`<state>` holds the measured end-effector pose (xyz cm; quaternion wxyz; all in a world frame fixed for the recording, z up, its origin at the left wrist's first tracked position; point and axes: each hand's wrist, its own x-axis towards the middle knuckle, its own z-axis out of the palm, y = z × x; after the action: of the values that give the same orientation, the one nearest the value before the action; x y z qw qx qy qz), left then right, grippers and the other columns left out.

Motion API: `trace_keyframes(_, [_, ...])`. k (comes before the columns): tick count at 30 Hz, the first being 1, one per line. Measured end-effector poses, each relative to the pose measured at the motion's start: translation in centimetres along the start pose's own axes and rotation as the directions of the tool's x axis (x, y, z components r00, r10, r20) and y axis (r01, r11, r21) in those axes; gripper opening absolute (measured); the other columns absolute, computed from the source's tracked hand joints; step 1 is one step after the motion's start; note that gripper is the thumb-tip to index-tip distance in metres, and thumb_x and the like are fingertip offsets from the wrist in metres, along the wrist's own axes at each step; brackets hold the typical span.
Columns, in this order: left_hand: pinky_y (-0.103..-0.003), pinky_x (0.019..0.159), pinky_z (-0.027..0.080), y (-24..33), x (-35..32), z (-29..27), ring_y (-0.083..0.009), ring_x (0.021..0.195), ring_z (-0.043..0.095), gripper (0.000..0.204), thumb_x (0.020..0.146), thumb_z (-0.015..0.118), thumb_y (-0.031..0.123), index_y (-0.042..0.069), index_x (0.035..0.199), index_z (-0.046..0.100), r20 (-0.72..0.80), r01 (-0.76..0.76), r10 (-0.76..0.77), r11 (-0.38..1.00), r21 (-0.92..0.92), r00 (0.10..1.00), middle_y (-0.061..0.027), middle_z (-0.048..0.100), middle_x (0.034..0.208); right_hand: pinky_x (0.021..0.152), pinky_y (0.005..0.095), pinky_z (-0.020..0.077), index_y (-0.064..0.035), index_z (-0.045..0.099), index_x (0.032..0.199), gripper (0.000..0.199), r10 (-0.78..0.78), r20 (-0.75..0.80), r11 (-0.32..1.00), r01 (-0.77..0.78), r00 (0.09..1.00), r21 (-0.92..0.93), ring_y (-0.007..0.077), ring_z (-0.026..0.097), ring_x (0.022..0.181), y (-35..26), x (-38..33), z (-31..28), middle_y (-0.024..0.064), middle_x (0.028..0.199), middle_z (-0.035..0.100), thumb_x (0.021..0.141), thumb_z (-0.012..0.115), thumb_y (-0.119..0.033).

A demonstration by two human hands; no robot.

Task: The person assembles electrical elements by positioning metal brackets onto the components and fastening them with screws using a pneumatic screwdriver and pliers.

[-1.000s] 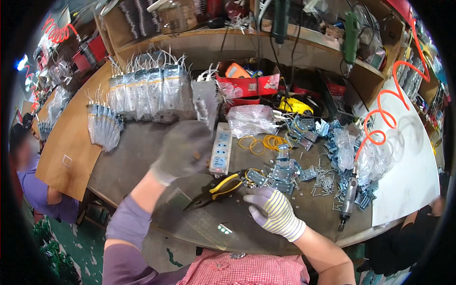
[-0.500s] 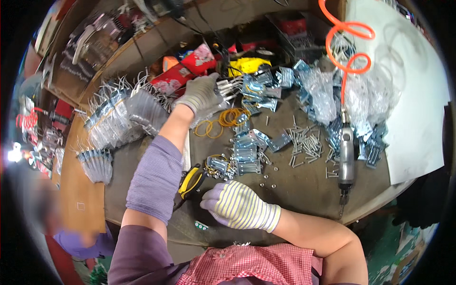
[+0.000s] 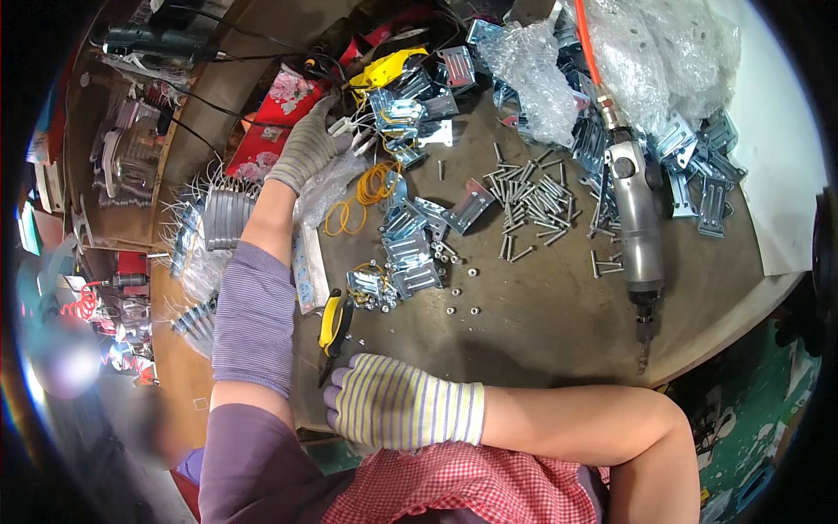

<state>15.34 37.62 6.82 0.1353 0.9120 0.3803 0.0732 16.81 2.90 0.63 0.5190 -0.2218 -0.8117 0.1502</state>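
Observation:
My left hand (image 3: 307, 150), in a striped glove, reaches to the far left of the bench, over a clear plastic bag (image 3: 325, 194). Small white-ended parts (image 3: 353, 135) lie against its thumb side. The fingertips are partly hidden, so a grip cannot be made out. Close to my body, my right hand (image 3: 397, 402) is curled into a fist, palm side hidden; anything inside it does not show. Yellow-and-black pliers (image 3: 331, 327) lie just beyond that fist. Yellow rubber bands (image 3: 371, 188) sit right of the bag.
Metal brackets (image 3: 410, 249) and nuts (image 3: 472, 272) lie mid-bench, with a pile of screws (image 3: 532, 196) to their right. An air screwdriver (image 3: 636, 218) hangs from an orange hose (image 3: 587, 44). Bubble wrap (image 3: 532, 74) covers more brackets. A red flowered box (image 3: 278, 122) stands far left.
The view has shifted, so the bench things appear moved and larger. My left hand stays by the white-ended parts. My right fist is now nearer my body.

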Motion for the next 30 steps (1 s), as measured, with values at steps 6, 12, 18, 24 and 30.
trace_keyframes(6, [-0.032,0.087,0.048,-4.3,-1.2,-3.0,-0.0173,0.095,0.06,0.053,0.085,0.066,0.025,-0.001,0.129,0.052,0.058,0.11,-0.118,0.987,0.114,0.991,-0.0112,0.065,0.105,0.087,0.0364,0.0459,-0.0129,0.054,0.102,0.024,0.064,0.331,0.993,-0.027,0.941,-0.113,0.0223,0.055,0.096,-2.1,0.5,-2.6,0.0044,0.099,0.054,0.087,0.049,-0.031])
trace_keyframes(12, [-0.031,0.078,0.049,-1.6,-2.3,-5.8,-0.015,0.088,0.059,0.034,0.087,0.068,0.023,0.006,0.115,0.061,0.408,0.436,-0.338,0.883,-0.175,0.848,-0.0035,0.063,0.095,0.077,0.0363,0.0464,-0.01,0.058,0.088,0.018,0.0,0.137,0.937,0.048,0.991,-0.347,0.0228,0.056,0.084,-1.4,-0.5,0.7,0.006,0.084,0.053,0.082,0.055,-0.026])
trace_keyframes(18, [-0.032,0.089,0.05,-0.4,-3.4,-6.2,-0.0202,0.105,0.059,0.036,0.079,0.06,-0.002,0.015,0.11,0.066,0.476,0.286,-0.32,0.947,0.145,0.819,-0.0046,0.059,0.119,0.068,0.035,0.0459,-0.0108,0.06,0.083,0.014,0.037,0.158,0.99,-0.014,0.987,-0.143,0.0221,0.057,0.08,-1.3,0.2,-4.4,0.0036,0.081,0.054,0.078,0.054,-0.023])
trace_keyframes(24, [-0.031,0.08,0.049,-3.4,-2.9,-4.5,-0.0133,0.085,0.062,0.025,0.086,0.07,0.022,0.006,0.105,0.068,0.352,0.289,-0.277,0.957,0.018,0.894,-0.0028,0.066,0.087,0.068,0.0363,0.0456,-0.0102,0.06,0.082,0.014,0.065,0.203,0.997,-0.057,0.977,-0.045,0.0237,0.057,0.077,-1.2,0.0,-3.9,0.005,0.079,0.054,0.076,0.057,-0.022])
trace_keyframes(30, [-0.035,0.092,0.048,-8.0,-2.7,-4.2,-0.0273,0.105,0.063,0.04,0.083,0.065,0.029,0.006,0.115,0.065,0.508,0.136,-0.221,0.97,0.199,0.832,-0.0126,0.067,0.114,0.065,0.0373,0.0452,-0.0086,0.061,0.083,0.017,0.085,0.159,0.994,-0.073,0.984,-0.08,0.0233,0.057,0.077,-0.4,0.5,-4.4,0.0053,0.078,0.054,0.071,0.064,-0.021])
